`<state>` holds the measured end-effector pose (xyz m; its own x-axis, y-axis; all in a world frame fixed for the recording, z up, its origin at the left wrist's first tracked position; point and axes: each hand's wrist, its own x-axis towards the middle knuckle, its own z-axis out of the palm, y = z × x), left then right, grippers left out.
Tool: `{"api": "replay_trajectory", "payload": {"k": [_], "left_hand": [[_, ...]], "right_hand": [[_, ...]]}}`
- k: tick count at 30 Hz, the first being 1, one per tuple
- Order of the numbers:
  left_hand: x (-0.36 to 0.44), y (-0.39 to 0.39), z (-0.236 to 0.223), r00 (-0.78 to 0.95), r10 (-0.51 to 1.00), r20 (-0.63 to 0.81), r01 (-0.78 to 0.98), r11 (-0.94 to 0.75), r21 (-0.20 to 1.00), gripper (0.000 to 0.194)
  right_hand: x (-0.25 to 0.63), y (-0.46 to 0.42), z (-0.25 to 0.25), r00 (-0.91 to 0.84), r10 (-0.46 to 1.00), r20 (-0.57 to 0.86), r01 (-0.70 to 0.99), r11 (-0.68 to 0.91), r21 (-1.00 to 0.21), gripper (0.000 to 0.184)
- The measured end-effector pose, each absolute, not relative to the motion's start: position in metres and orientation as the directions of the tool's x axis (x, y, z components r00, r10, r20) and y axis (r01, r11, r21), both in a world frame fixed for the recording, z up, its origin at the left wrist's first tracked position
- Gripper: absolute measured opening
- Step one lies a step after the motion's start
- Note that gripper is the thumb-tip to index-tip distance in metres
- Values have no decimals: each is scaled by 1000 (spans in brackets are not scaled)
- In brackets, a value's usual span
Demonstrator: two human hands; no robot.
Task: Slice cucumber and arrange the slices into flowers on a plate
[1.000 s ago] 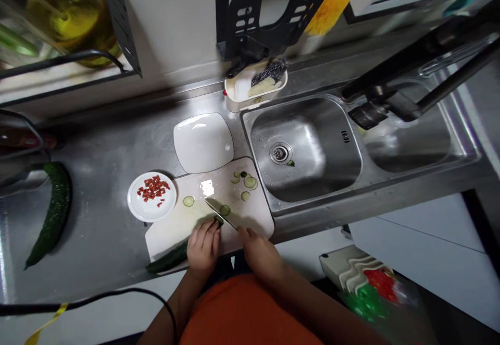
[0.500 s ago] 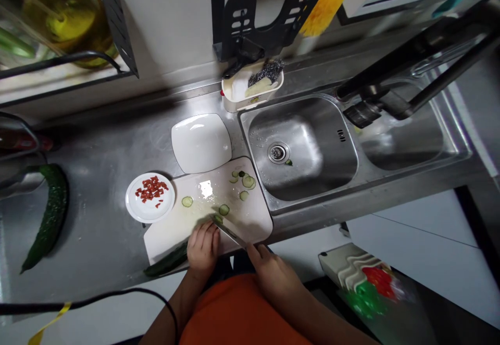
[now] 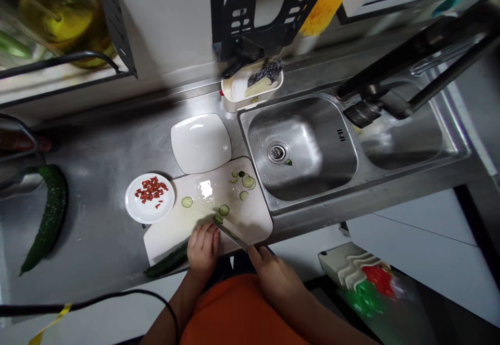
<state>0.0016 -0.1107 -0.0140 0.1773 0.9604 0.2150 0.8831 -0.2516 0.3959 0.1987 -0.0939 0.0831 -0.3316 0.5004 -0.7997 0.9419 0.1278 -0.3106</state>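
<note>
My left hand (image 3: pixel 203 246) is closed over the end of a dark green cucumber (image 3: pixel 167 261), which lies along the near edge of a white cutting board (image 3: pixel 172 235). In my right hand (image 3: pixel 273 272) is the handle of a knife (image 3: pixel 233 236). Its blade points up and left, with the tip beside my left fingertips at the cucumber's cut end. A cucumber slice (image 3: pixel 218 220) lies against the blade, and another slice (image 3: pixel 224 210) rests just beyond it. Several more slices (image 3: pixel 248 181) are at the board's far right. My left hand hides part of the cucumber.
A small white plate (image 3: pixel 133 204) of chopped red pieces touches the board's left side. Behind the board sits a square white plate (image 3: pixel 201 144). To the right are a steel sink (image 3: pixel 304 178) and black faucet (image 3: pixel 363 113). Another whole cucumber (image 3: pixel 47 225) lies far left.
The knife and my right hand have shifted very slightly; the blade stays beside my left fingertips. My left hand keeps its place on the cucumber.
</note>
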Motion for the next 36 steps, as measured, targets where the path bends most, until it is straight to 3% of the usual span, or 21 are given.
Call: {"api": "replay_trajectory", "payload": {"k": [8,26,36], "left_hand": [[3,-110,-14,181,958,224,875,-260,409,16],[2,-112,-17,179,955,235,863,-267,429,20],[2,-111,-14,178,958,224,863,-261,433,24]], "right_hand": [[196,-83,87,-348,460,-817,929,52,-366,45],[184,-72,78,-365,401,-840,928,80,-365,45],[178,-73,68,-360,447,-819,924,50,-378,41]]}}
